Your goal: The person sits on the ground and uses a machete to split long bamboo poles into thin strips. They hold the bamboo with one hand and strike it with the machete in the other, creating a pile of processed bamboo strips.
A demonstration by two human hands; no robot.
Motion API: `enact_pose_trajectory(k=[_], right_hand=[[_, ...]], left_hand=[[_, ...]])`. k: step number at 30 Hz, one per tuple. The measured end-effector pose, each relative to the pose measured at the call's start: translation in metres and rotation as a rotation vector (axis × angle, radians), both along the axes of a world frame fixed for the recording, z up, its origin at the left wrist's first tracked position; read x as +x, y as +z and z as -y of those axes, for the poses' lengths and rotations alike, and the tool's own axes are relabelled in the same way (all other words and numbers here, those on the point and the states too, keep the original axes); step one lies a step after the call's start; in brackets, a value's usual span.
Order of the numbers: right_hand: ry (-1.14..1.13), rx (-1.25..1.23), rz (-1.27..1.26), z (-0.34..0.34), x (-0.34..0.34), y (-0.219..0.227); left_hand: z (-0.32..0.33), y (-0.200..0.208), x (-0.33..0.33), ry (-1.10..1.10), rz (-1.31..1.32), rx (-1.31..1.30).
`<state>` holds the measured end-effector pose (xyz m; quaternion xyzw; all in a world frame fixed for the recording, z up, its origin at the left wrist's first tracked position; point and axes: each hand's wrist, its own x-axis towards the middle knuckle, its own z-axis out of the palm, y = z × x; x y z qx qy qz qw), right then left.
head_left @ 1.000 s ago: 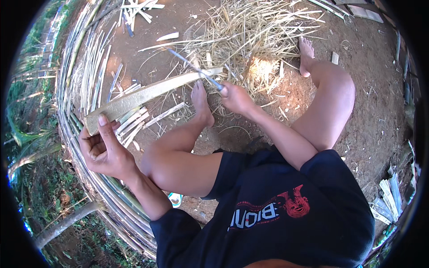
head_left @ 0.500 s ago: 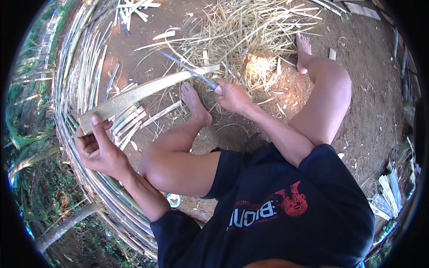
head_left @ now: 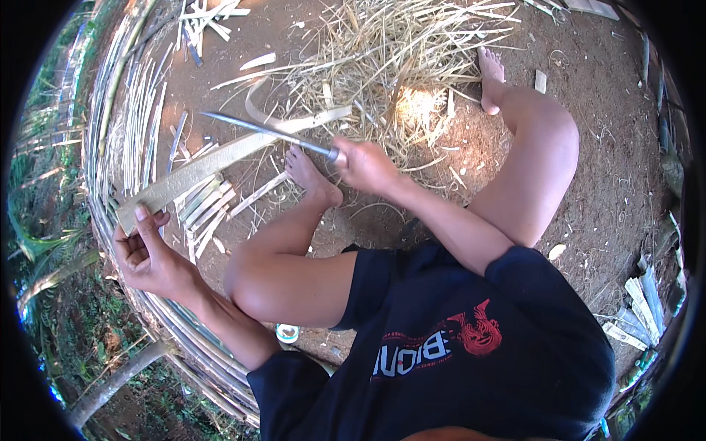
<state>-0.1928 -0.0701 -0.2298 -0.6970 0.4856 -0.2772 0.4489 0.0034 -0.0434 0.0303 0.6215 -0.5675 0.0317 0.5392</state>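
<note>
My left hand (head_left: 158, 261) pinches the wide near end of a long, pale bamboo strip (head_left: 202, 173), its thumb on top. The strip slants away to the upper right and narrows toward its far end. In my right fist (head_left: 368, 167) is the handle of a knife with a long, slim, pointed blade (head_left: 246, 124). This blade lies across the strip nearer its far end, its tip toward the left. A thin curled shaving (head_left: 255, 103) rises beside the blade; whether it still joins the strip is hard to tell.
A heap of pale shavings (head_left: 375, 66) covers the ground ahead, between my bare feet. Split bamboo pieces (head_left: 209, 202) lie beyond my left knee, and thin sticks (head_left: 140, 132) further left. A bamboo-pole edge (head_left: 176, 323) curves along my left. More flat strips (head_left: 641, 309) lie at right.
My right hand has moved left, and the knife now lies flatter, its tip further left and lower. My left hand and the strip have shifted slightly left and nearer. The curled shaving shows more plainly.
</note>
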Motion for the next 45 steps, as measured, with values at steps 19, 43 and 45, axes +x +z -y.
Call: enact_pose_trajectory(k=[19,43,45], right_hand=[[-0.225,0.503,-0.303,0.003,-0.025,-0.111],[-0.208,0.538,-0.292,-0.013,-0.065,-0.115],[-0.247,0.542,-0.278,-0.014,-0.062,-0.109]], left_hand=[[0.003,-0.015,0.051,0.081,-0.08,0.015],[-0.002,0.029,0.06,-0.107,-0.271,-0.164],[-0.003,0.031,0.063,-0.119,-0.249,-0.142]])
